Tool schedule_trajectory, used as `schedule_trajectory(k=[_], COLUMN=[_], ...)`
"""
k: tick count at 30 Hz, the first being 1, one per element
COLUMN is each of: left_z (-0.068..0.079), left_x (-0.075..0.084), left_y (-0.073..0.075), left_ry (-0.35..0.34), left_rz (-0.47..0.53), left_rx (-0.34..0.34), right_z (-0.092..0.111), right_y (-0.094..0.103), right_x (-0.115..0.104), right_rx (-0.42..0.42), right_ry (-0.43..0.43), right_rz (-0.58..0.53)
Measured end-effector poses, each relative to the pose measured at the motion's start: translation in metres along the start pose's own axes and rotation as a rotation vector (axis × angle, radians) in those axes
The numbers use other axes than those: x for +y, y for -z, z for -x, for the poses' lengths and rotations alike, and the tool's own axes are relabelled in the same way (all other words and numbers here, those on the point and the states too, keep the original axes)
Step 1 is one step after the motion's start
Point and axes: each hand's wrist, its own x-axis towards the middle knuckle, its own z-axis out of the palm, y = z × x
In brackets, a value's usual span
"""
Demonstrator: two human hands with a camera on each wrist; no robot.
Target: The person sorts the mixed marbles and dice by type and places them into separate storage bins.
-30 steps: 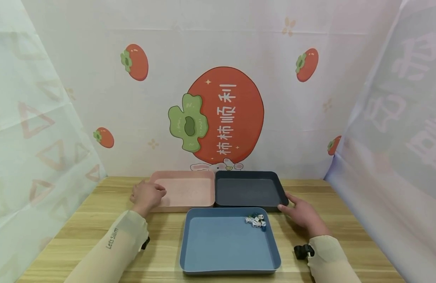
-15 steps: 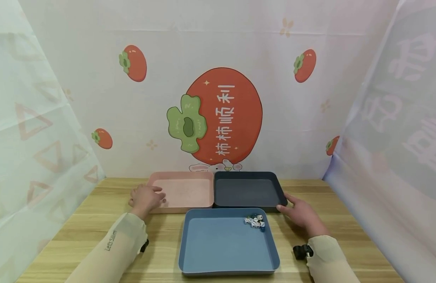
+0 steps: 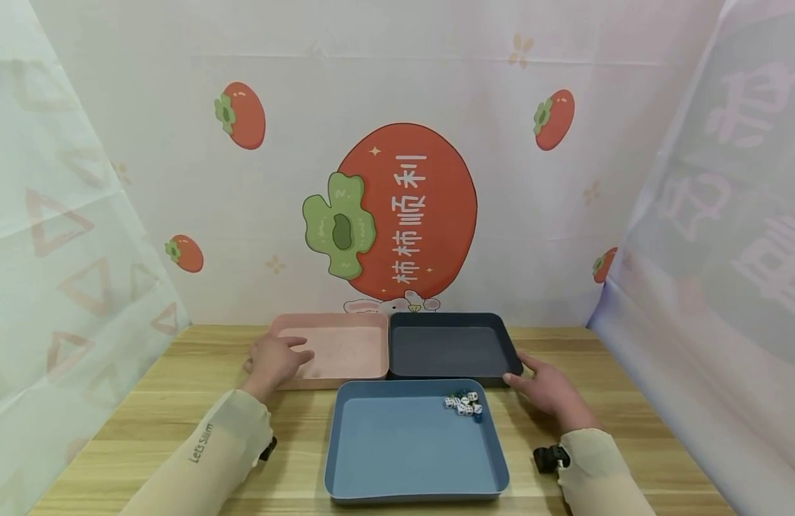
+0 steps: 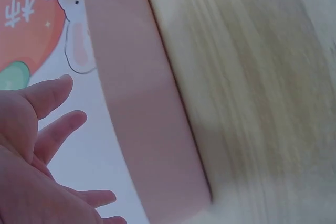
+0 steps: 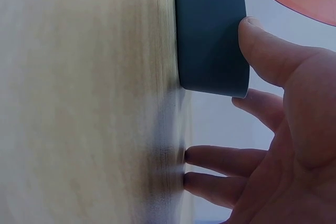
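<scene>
Along the far edge of a wood-grain table (image 3: 145, 408), a pink tray (image 3: 342, 351) and a dark tray (image 3: 451, 351) stand side by side, both shallow rectangles with rounded corners, upright walls and a smooth, matt surface. A blue tray (image 3: 413, 451) of similar make lies nearer the person, wider at its close edge in the head view; a cluster of small cubes, white dice (image 3: 463, 405) with dark pips among teal pieces too small to make out, sits inside its far right corner. Behind hangs a pale, faintly creased backdrop (image 3: 520, 229) printed with a large red persimmon.

The left hand (image 3: 274, 360) reaches over the left end of the pink tray with its fingers spread and loose, gripping nothing; whether it touches the rim I cannot tell. The right hand (image 3: 547, 387) pinches the near right corner of the dark tray, thumb against the near wall, forefinger at the corner, while two other fingers extend down to the table. Both forearms come in from the near edge, angled inward, in cream sleeves (image 3: 206, 451), the left one lettered.
</scene>
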Motion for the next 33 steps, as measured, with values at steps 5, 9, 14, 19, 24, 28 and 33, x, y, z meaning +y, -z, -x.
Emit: schedule_trajectory(k=[5,9,14,19,24,28,33], left_z=[0.005,0.012,0.024,0.038,0.050,0.057,0.061], left_x=[0.011,0.021,0.046,0.078,0.103,0.119,0.135], left_y=[0.001,0.002,0.002,-0.006,-0.018,-0.028,-0.041], left_ry=[-0.032,-0.054,-0.145,-0.218,-0.344,-0.424,-0.480], left_rz=[0.026,0.055,0.066,0.063,0.125,0.154,0.153], left_rx=[0.009,0.019,0.056,0.065,0.037,0.010,-0.077], right_z=[0.000,0.001,0.001,0.000,-0.001,-0.001,0.000], right_y=[0.000,0.000,0.001,0.000,-0.001,0.000,0.002], right_x=[-0.001,-0.001,-0.001,0.000,0.001,0.000,-0.001], right_rx=[-0.001,-0.002,-0.001,-0.005,-0.005,-0.008,-0.008], right_ry=[-0.013,-0.004,0.005,0.003,0.000,0.003,0.001], right_rz=[-0.003,-0.012,-0.014,-0.016,-0.023,-0.021,-0.009])
